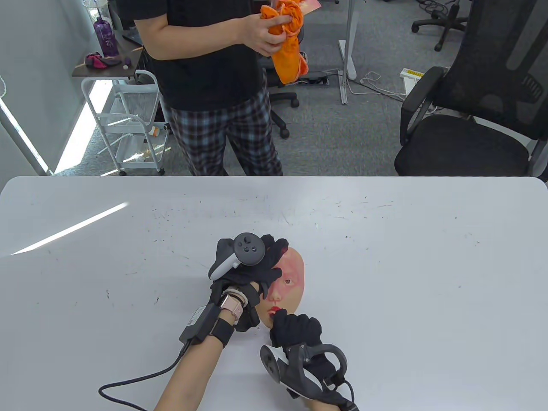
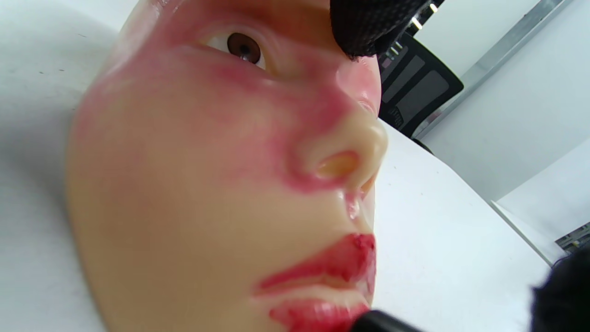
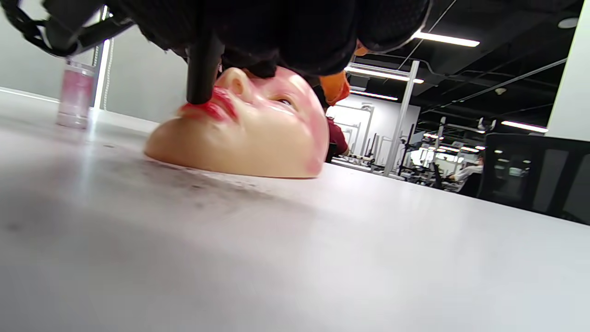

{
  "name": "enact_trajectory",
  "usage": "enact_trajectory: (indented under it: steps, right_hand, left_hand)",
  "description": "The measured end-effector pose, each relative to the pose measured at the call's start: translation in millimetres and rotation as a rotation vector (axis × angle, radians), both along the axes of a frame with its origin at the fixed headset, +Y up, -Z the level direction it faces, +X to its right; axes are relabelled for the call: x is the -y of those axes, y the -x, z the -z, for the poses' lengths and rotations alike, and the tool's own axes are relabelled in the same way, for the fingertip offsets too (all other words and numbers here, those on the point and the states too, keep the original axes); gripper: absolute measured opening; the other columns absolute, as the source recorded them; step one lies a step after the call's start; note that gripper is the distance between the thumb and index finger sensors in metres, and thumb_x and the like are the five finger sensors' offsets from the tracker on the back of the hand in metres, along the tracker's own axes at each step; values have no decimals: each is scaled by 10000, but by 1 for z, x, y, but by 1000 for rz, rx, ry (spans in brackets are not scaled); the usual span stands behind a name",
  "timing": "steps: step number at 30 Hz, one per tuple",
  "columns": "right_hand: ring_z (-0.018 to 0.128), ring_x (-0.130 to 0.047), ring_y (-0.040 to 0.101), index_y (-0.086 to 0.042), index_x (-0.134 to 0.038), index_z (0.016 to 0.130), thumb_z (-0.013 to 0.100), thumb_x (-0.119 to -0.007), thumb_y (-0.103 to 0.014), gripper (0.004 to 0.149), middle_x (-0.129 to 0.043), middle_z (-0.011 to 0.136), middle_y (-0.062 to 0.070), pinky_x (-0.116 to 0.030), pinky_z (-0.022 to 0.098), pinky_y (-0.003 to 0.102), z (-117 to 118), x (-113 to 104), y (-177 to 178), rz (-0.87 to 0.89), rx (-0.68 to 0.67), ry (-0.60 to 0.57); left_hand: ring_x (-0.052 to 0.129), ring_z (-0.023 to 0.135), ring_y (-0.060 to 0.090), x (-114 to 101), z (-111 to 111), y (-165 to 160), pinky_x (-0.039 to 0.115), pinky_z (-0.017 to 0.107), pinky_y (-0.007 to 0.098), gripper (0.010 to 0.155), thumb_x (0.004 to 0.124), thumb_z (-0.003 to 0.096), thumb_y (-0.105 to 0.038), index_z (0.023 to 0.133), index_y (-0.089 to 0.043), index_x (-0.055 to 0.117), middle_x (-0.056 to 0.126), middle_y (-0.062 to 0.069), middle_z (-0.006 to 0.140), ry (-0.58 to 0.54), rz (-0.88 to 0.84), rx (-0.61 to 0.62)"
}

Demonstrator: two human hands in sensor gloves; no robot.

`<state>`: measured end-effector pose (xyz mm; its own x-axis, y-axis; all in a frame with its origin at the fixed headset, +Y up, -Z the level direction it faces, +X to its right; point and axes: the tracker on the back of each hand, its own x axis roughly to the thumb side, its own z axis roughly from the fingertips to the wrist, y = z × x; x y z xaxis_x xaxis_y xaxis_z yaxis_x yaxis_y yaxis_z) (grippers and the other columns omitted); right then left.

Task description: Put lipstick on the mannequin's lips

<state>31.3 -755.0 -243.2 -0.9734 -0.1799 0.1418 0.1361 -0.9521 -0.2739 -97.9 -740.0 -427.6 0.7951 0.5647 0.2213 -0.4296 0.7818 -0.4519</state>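
A mannequin face (image 1: 291, 278) lies face up on the white table (image 1: 385, 265), chin toward me. My left hand (image 1: 257, 265) rests over its left side and holds it down. My right hand (image 1: 297, 329) sits at the chin and grips a black lipstick (image 3: 200, 74), whose tip touches the lower lip (image 3: 209, 108). In the left wrist view the lips (image 2: 332, 272) are red, with smears on the cheek (image 2: 258, 115) and a fingertip (image 2: 364, 27) on the brow. The black lipstick tube (image 2: 382, 322) shows at the bottom edge.
A person in a black shirt (image 1: 205, 55) stands beyond the far table edge holding an orange cloth (image 1: 287, 38). A black office chair (image 1: 475, 115) stands at the right rear, a white cart (image 1: 128, 124) at the left rear. A clear pink-tinted container (image 3: 74, 94) stands behind the face in the right wrist view.
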Motion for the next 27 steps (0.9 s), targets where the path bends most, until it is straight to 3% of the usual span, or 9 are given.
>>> enact_trajectory:
  steps: [9, 14, 18, 27]
  right_hand:
    - [515, -886, 185, -182, -759, 899, 474, -721, -462, 510, -891, 553, -26, -722, 538, 484, 8, 3, 18, -36, -36, 74]
    - [471, -901, 196, -163, -805, 860, 443, -744, -450, 510, -912, 508, -12, -736, 505, 493, 5, 0, 0, 100, -6, 37]
    - [468, -899, 202, -153, -807, 859, 443, -749, -445, 511, -911, 506, -6, -733, 501, 498, 10, 3, -22, 261, 49, 112]
    - [493, -891, 195, -161, -783, 879, 458, -735, -449, 513, -900, 530, -13, -724, 522, 492, 15, 5, -32, 350, 34, 195]
  left_hand:
    - [108, 1108, 297, 0, 0, 0, 274, 818, 551, 747, 728, 536, -382, 1155, -446, 316, 130, -4, 1217, 0, 1, -1]
    - [111, 1108, 296, 0, 0, 0, 276, 818, 551, 746, 729, 535, -383, 1155, -447, 318, 132, -6, 1217, 0, 1, -1]
    - [111, 1108, 299, 0, 0, 0, 277, 815, 555, 747, 732, 532, -384, 1154, -451, 323, 135, -6, 1218, 1, -3, -2]
    - [110, 1108, 296, 0, 0, 0, 275, 818, 552, 745, 730, 535, -382, 1154, -448, 319, 133, -7, 1217, 3, 1, -3]
